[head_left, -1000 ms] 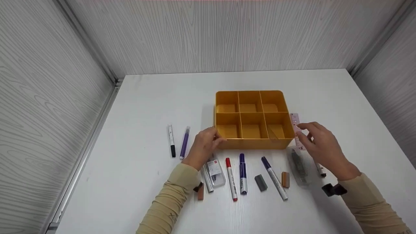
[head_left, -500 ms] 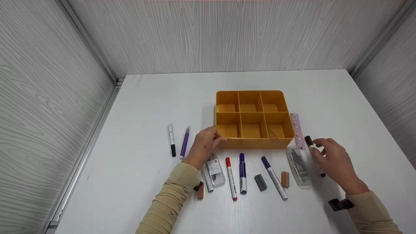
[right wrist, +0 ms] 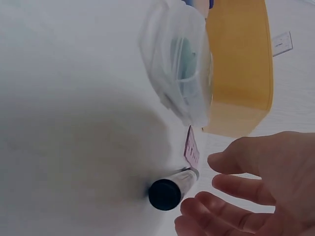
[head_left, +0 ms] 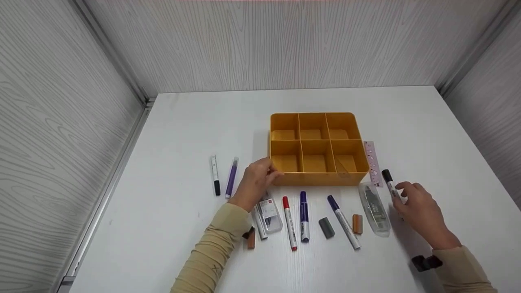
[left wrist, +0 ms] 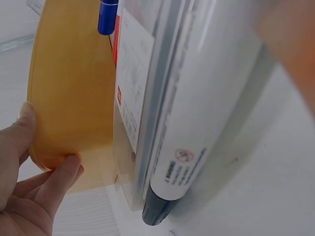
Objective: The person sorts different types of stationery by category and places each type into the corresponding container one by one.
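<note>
Markers (head_left: 389,184), seven; blocks (head_left: 327,228), three; ruler (head_left: 372,163), one; six-compartment box (head_left: 313,179), one.

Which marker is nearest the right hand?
The black-capped white marker right of the pink ruler; every other marker lies left of the ruler, farther from the right hand.

On the white table (head_left: 175,134) stands a yellow box (head_left: 321,179). To its right lie a pink ruler (head_left: 371,160), a clear case (head_left: 375,212) and, farther right, a black-capped marker (head_left: 389,184). To its left lie a white pen (head_left: 215,173) and a purple pen (head_left: 231,179). Nearer, from left to right, are a brown block (head_left: 251,241), a grey-capped marker (head_left: 259,224), a plastic box (head_left: 270,213), a red-capped marker (head_left: 290,224), a blue marker (head_left: 304,217), a grey block (head_left: 326,228), a blue-capped marker (head_left: 344,223) and an orange block (head_left: 357,224).
</note>
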A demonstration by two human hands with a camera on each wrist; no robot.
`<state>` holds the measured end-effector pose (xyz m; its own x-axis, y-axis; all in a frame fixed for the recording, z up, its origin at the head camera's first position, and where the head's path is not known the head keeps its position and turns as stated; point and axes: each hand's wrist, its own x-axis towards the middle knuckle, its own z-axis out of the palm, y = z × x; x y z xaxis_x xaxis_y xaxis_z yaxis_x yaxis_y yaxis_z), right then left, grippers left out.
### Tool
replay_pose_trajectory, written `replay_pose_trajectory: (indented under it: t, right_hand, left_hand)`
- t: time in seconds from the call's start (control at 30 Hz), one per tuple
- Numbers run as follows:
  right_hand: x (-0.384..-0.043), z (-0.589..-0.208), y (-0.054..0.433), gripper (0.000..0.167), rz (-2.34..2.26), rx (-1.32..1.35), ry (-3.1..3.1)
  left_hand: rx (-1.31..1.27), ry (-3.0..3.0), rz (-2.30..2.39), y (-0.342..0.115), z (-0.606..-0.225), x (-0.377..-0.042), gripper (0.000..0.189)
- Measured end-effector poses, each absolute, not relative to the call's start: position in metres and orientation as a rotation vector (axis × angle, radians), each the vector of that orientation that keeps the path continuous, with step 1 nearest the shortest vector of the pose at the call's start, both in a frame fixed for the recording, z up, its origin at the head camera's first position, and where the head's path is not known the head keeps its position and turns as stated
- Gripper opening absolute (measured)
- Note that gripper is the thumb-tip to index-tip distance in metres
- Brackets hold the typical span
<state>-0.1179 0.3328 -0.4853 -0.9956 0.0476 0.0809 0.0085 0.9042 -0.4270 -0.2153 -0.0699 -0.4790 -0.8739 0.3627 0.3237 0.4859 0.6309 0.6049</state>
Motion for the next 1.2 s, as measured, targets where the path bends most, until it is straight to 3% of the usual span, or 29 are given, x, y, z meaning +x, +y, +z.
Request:
replay_pose_trajectory:
  t: [0.67,1.2]
  right_hand:
    - [-0.1195,-0.4889,0.3350,0.045,0.745,-0.147,-3.144]
    - [-0.1175,-0.4828,0.3383,0.040,0.683,0.016,-2.964]
  left_hand:
    - [-0.659,-2.708,-1.097,-0.0687,-0.4793,-0.2160,0.021]
    - [-0.655,-2.708,-1.055,-0.0676,-0.4792,-0.2154,0.022]
